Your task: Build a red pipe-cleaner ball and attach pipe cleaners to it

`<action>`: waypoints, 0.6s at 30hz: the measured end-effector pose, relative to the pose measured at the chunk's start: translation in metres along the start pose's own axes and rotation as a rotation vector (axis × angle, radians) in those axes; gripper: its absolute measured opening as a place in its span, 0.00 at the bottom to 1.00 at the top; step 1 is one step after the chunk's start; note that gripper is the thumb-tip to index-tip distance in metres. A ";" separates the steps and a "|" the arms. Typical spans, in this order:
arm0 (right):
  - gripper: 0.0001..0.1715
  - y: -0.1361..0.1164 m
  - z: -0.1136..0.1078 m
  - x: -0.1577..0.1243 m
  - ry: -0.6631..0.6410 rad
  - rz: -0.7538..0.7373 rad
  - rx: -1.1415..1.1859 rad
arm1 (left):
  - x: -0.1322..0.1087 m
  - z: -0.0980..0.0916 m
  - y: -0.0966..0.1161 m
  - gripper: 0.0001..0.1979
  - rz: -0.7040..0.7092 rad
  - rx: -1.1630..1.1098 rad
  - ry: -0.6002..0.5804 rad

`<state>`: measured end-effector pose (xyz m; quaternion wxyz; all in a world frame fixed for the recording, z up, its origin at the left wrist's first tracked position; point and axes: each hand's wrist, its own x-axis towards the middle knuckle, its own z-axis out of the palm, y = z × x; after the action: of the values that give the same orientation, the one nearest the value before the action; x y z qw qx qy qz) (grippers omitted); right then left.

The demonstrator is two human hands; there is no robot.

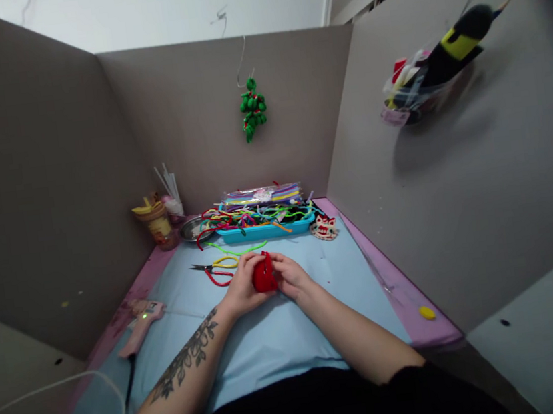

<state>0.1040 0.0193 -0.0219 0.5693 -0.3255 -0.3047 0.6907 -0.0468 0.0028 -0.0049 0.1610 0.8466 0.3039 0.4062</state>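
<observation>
A small rounded red fuzzy piece (pixel 263 277), seemingly shaped from pipe cleaners, is held between my two hands above the blue cloth (pixel 293 339). My left hand (pixel 244 285) wraps its fingers round the left side. On the right side, the fingers of my right hand (pixel 289 275) pinch its edge, and their tips are partly hidden behind it. Scissors (pixel 222 267) with one yellow and one red handle lie spread apart just left of my left hand. A lime-green pipe cleaner (pixel 239 250) lies behind my hands.
A blue tray (pixel 267 231) heaped with coloured pipe cleaners stands at the back, beside a metal dish (pixel 195 230). A pink glue gun (pixel 142 324) with a lit green light lies left. A red-and-white piece (pixel 324 228) sits right of the tray. Grey partitions (pixel 184 111) surround the table.
</observation>
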 end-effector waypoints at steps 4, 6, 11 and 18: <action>0.17 0.003 -0.001 0.001 -0.006 0.064 0.104 | 0.001 0.000 0.000 0.40 -0.020 0.008 -0.007; 0.13 0.003 0.000 0.000 -0.027 0.078 0.128 | 0.001 0.001 0.000 0.40 -0.021 0.008 -0.004; 0.12 -0.002 0.002 -0.003 -0.099 0.157 0.186 | 0.001 -0.001 0.002 0.42 0.020 -0.010 -0.041; 0.12 -0.003 0.001 -0.001 -0.197 0.199 0.286 | 0.003 -0.003 0.008 0.41 0.055 -0.079 -0.043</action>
<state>0.1051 0.0184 -0.0184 0.5061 -0.2006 -0.2242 0.8083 -0.0448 -0.0013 0.0022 0.1893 0.8561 0.2606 0.4041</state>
